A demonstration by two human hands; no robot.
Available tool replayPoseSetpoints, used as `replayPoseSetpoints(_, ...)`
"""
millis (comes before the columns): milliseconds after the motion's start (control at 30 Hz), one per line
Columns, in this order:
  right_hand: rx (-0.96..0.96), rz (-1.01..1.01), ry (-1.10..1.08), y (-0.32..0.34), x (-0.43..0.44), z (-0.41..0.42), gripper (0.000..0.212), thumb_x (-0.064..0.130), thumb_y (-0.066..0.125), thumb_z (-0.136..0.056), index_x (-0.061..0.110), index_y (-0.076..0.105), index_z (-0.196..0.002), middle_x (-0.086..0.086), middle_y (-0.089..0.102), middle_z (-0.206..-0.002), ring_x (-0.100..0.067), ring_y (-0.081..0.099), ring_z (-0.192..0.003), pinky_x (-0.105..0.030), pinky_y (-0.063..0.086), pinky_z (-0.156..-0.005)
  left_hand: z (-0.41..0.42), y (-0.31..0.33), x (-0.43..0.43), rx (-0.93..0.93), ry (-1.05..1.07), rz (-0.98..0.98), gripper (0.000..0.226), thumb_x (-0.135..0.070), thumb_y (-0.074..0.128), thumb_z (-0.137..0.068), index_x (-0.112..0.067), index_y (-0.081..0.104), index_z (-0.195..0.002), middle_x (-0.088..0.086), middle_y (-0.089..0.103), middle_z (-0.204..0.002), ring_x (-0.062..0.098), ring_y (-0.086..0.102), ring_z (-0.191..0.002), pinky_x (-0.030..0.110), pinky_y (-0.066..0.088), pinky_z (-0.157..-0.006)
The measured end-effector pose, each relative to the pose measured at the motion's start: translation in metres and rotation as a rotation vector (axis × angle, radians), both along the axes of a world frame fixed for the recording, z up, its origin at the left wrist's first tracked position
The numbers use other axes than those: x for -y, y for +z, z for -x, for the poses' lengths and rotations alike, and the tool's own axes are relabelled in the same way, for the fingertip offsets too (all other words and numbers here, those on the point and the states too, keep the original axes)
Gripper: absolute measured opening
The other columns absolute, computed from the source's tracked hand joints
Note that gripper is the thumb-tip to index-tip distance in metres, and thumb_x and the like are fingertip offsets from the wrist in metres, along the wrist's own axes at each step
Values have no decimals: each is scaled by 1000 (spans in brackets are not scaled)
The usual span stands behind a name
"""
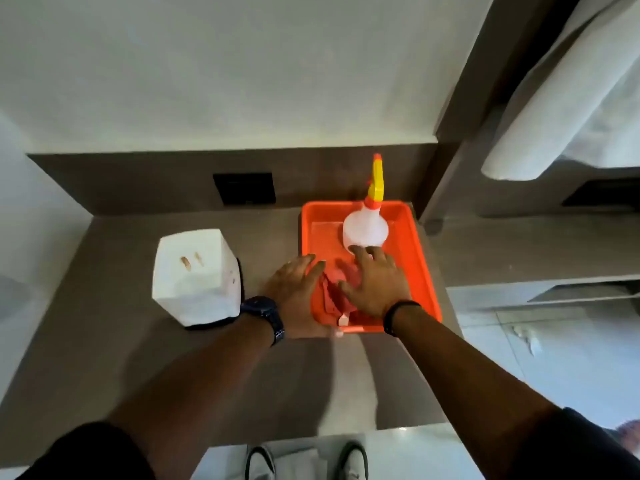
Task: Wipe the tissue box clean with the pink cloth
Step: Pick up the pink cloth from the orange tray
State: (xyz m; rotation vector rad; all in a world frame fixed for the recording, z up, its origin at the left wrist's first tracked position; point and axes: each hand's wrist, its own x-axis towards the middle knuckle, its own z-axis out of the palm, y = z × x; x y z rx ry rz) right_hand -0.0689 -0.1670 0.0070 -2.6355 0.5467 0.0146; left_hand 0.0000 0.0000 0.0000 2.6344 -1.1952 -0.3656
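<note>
In the orange tray [420, 258], both spread hands, left hand [294, 289] and right hand [375, 282], press the cloth [330, 292] ungripped, so lifting could topple the bottle [365, 230] touching the right fingertips; the box [194, 275] waits left on the tabletop [104, 341].

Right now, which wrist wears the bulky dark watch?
The left wrist: its watch is bulky with a wide strap, while the right wrist has only a thin black band.
</note>
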Motion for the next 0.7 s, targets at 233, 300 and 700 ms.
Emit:
replayPoseSetpoints(233, -221, 114, 105, -50, 0, -6, 77, 66, 63, -72, 38, 35, -138, -9, 41, -146, -37, 37, -134, -57, 44, -99, 1, -46, 4, -63, 5, -81, 140, -94, 47, -44, -15, -7, -146, 9, -11, -159, 26, -2, -146, 49, 12, -118)
replayPoseSetpoints(300, -230, 112, 80, -56, -2, -11, 73, 61, 65, -72, 38, 38, -135, -10, 42, -144, -39, 37, -131, -58, 45, -96, -1, -49, 4, -74, 9, -76, 141, -93, 47, -44, -15, -9, -146, 8, -13, -159, 26, -4, -146, 49, 11, -118)
replayPoseSetpoints(700, 354, -434, -262, -13, -30, -36, 47, 13, 72, -78, 17, 57, -122, -17, 61, -117, -33, 58, -108, -42, 48, -96, -47, 26, -37, 64, 60, 133, 136, -88, 57, -47, -13, 7, -148, 16, 14, -157, 31, 14, -144, 46, 15, -118)
